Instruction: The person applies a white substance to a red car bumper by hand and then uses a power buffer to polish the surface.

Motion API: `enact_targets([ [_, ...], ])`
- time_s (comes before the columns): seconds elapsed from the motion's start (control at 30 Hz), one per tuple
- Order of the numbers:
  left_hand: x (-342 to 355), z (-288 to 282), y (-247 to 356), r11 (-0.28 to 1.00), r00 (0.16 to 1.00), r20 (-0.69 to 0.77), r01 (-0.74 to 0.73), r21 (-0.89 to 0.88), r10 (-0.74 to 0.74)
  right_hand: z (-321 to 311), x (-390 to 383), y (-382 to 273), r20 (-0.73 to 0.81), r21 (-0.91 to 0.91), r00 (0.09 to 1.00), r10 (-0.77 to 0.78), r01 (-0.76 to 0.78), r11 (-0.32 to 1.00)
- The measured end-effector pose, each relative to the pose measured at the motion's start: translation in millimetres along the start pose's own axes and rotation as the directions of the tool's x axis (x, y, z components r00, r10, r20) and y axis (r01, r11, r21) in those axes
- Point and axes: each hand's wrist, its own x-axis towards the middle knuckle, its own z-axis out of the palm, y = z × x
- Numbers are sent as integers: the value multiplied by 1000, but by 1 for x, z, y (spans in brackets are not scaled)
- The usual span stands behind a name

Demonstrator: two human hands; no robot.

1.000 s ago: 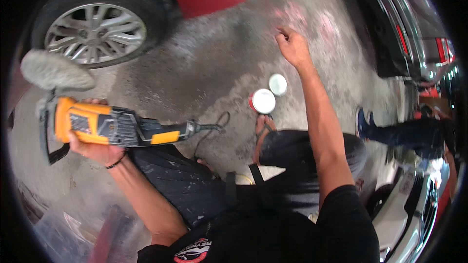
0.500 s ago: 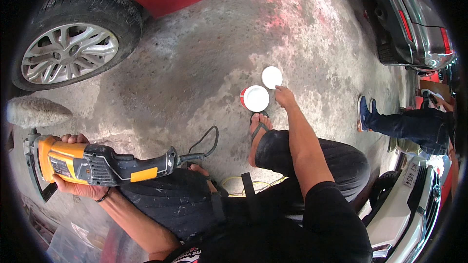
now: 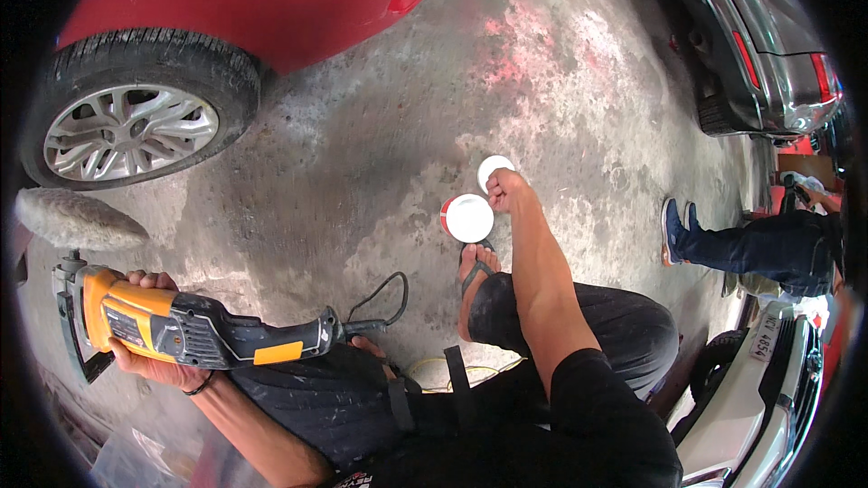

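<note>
My left hand is wrapped round the body of a yellow and black power polisher, which lies across my left thigh. Its fluffy grey wool pad points up at the far left. Out in front, my right hand is closed over the near right edge of a round white lid, covering part of it. What its fingers hold, if anything, is hidden. Just left of that hand and nearer to me stands a red-sided tub with a round white top, by my sandalled foot.
A red car with a silver-rimmed wheel stands at the far left. At the right are a dark car, a white car and another person's legs. A black cord loops from the polisher.
My right hand has moved forward and left over the lid and its fingers have curled in. The view has tilted up slightly; the polisher stays in my left hand.
</note>
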Motion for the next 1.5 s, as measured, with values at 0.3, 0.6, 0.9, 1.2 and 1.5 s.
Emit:
enact_targets([
  [0.3, 1, 4, -11, 997, 997, 51, 67, -25, -66, -14, -5, -2, 117, 243, 993, 8, -37, 969],
  [0.6, 4, 14, -27, 998, 997, 77, 15, -61, -11, 17, -93, -20, 252, 200, 842, -477, 437, 877],
  [0.9, 0, 30, -26, 995, 999, 1, -38, -96, 39, 147, -363, -147, 434, 376, 54, -899, 896, 235],
  [1.2, 4, 26, -43, 984, 1000, 22, 7, -177, -3, 193, -414, -181, 490, -367, -419, -765, 697, -617],
  [1.5, 25, -17, -45, 999, 978, -204, 33, 8, -31, 200, -380, -124, 769, -619, 236, -595, 508, -599],
])
